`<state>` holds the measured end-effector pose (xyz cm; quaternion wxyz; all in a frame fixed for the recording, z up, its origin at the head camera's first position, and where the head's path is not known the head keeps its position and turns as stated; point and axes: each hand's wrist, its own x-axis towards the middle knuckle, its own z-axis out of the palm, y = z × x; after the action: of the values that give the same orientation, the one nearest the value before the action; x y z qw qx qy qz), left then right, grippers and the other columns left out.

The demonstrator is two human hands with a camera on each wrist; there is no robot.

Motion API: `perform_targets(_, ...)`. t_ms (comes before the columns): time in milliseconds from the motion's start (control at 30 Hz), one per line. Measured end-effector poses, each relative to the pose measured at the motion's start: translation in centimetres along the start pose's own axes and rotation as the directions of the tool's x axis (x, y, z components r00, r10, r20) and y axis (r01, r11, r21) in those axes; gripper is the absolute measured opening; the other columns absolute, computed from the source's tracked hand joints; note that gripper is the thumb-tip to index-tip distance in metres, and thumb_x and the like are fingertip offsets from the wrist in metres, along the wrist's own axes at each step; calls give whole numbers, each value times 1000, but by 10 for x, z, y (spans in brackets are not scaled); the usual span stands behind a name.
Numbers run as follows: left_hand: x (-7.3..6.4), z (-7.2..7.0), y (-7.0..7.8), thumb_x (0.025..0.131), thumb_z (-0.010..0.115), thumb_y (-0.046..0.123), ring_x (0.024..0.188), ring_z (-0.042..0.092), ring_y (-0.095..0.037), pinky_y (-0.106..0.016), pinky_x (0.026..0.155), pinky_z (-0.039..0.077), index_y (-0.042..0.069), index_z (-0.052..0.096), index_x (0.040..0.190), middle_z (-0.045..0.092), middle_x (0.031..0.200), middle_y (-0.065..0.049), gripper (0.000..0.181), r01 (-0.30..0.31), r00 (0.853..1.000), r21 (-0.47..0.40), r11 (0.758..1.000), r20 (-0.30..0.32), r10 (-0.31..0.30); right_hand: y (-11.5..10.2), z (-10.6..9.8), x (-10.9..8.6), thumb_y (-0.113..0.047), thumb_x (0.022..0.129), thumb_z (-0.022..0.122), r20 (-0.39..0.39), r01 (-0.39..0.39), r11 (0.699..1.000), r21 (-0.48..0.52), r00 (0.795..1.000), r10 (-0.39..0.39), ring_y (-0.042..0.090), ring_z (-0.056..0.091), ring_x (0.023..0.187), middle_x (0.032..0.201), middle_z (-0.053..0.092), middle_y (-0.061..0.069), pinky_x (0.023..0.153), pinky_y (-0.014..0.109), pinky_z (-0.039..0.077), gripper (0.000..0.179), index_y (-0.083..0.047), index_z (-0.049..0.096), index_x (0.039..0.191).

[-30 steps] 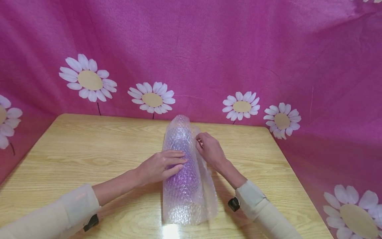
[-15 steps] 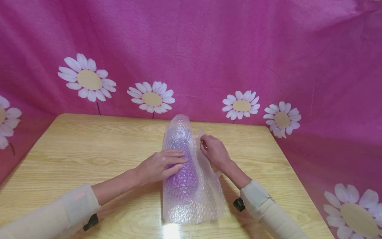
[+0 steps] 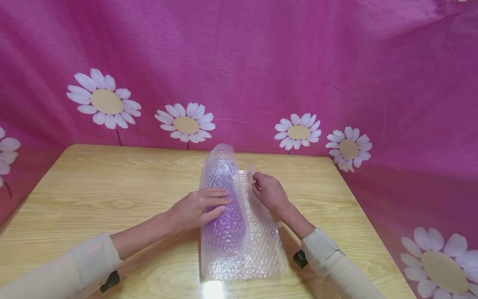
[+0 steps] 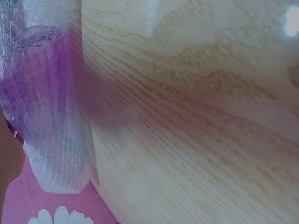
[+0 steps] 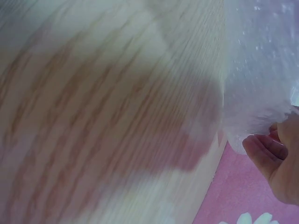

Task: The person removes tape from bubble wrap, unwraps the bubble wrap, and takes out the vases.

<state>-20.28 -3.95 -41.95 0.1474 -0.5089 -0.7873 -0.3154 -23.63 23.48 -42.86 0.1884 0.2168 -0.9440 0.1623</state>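
Observation:
A long purple thing [image 3: 227, 230] lies inside a wrap of clear bubble wrap [image 3: 261, 243] at the middle of the table. Through the plastic in the left wrist view, its purple part [image 4: 44, 88] looks pleated; its exact kind is hard to tell. My left hand [image 3: 198, 207] rests on top of the bundle with its fingers stretched across it. To the right, my right hand [image 3: 271, 193] pinches the loose edge of the bubble wrap between thumb and fingers, which the right wrist view also shows at the gathered plastic [image 5: 261, 112].
The light wooden table [image 3: 123, 182] stretches out on both sides of the bundle. A pink cloth [image 3: 246, 62] printed with white daisies hangs behind the table and along its sides.
My right hand has drawn the bubble wrap's edge to the right and slightly nearer, and the flap beside the purple thing has spread wider. The left hand has stayed on the bundle.

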Motion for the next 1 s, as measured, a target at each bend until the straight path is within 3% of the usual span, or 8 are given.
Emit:
perform_targets(500, -1, 2, -1, 93, 69, 17, 123, 59, -24, -40, 105, 46, 7, 74, 119, 66, 127, -11, 28, 13, 1000, -10, 1000, 3, -13, 12, 0, -7, 0, 85, 68, 27, -69, 997, -23, 997, 69, 22, 64, 69, 78, 67, 7, 61, 38, 57, 13, 0, 65, 97)
perform_targets(1000, -1, 0, 0, 94, 68, 17, 123, 59, -25, -40, 106, 45, 7, 74, 119, 66, 127, -11, 28, 16, 1000, -12, 1000, 4, -16, 23, 2, -15, -7, 88, 68, 65, -230, 970, -73, 970, 235, 24, 66, 70, 79, 68, 7, 59, 41, 56, 14, 0, 65, 100)
